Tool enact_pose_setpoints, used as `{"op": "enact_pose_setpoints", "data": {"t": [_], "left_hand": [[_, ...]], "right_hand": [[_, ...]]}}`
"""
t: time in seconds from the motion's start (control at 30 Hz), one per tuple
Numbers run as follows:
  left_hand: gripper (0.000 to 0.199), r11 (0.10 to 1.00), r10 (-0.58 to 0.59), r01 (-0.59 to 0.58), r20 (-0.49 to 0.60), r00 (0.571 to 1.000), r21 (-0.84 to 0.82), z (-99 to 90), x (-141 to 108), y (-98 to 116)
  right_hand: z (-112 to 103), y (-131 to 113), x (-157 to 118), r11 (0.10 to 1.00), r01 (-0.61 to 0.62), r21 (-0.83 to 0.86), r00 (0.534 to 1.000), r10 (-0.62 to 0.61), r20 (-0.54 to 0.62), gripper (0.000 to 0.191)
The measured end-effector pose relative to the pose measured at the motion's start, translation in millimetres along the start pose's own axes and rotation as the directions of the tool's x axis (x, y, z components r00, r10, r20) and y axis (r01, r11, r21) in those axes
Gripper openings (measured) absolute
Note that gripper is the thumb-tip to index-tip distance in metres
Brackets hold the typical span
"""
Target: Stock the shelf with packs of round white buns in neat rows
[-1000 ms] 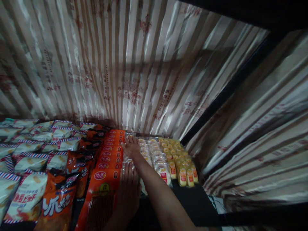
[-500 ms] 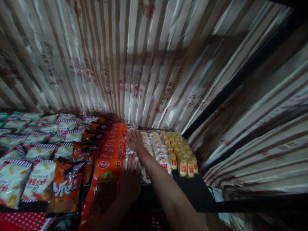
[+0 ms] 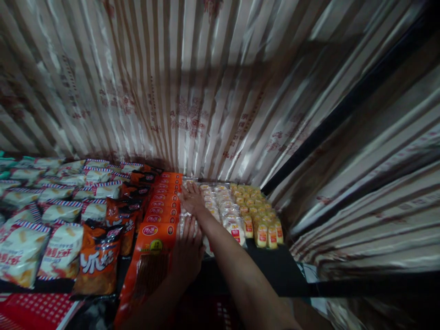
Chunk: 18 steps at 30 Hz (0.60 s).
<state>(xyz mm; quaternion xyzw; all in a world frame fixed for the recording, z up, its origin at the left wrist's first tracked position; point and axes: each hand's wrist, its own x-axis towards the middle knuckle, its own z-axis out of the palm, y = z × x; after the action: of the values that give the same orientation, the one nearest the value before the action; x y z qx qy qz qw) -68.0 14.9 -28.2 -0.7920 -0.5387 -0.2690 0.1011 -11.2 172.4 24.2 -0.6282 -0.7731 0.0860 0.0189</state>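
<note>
right hand [image 3: 192,198]: lies over a row of clear-wrapped packets [image 3: 189,180], palm down, fingers stretched out and spread a little, gripping nothing that shows. left hand [image 3: 189,250]: nearer, at the near part of the same row, fingers straight and close together, not curled round anything; its fingertips lie just short of the right hand.

the clear-wrapped packets run near to far, mostly hidden by both hands; contents too dim to tell. just left of them, overlapping orange packets [image 3: 150,240], the nearest partly behind the left forearm. just right, round white packets [image 3: 236,231], partly behind the right forearm; farther right, small yellow packets [image 3: 261,236] in rows.

far left: white bags [image 3: 60,250] with striped edges, then orange-and-black bags [image 3: 98,263]. all on a black shelf [image 3: 275,266]. pale, pleated sheeting [image 3: 192,91] hangs behind.
</note>
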Motion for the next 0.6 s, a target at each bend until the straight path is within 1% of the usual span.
{"op": "enact_pose_setpoints", "data": {"t": [0.1,0.2,0.3,0.4,0.6], "left_hand": [[0.054,1.0,-0.008,0.008,0.006,1.0,0.009,0.7,-0.6,-0.8],[0.055,1.0,-0.003,0.003,0.002,1.0,-0.004,0.8,-0.5,-1.0],[0.055,1.0,-0.002,0.001,-0.021,1.0,-0.026,-0.3,-0.4,0.5],[0.056,0.999,-0.006,0.005,-0.023,1.0,-0.032,-1.1,-1.1,3.8],[0.052,1.0,0.013,-0.013,0.002,1.0,-0.011,0.4,-5.7,6.3]], "right_hand": [[2.0,0.3,-0.7,1.0,-0.001,-0.002,1.0,0.001,0.006,0.056],[-1.2,1.7,0.6,1.0,-0.002,0.016,1.0,0.002,0.028,0.057],[-6.0,3.0,-0.3,0.999,0.01,0.031,1.0,-0.009,-0.025,0.056],[-9.2,2.6,-4.8,0.999,0.041,0.003,0.997,-0.04,-0.071,0.055],[-7.7,-0.2,-10.0,0.999,0.032,-0.006,0.999,-0.032,0.006,0.055]]}}
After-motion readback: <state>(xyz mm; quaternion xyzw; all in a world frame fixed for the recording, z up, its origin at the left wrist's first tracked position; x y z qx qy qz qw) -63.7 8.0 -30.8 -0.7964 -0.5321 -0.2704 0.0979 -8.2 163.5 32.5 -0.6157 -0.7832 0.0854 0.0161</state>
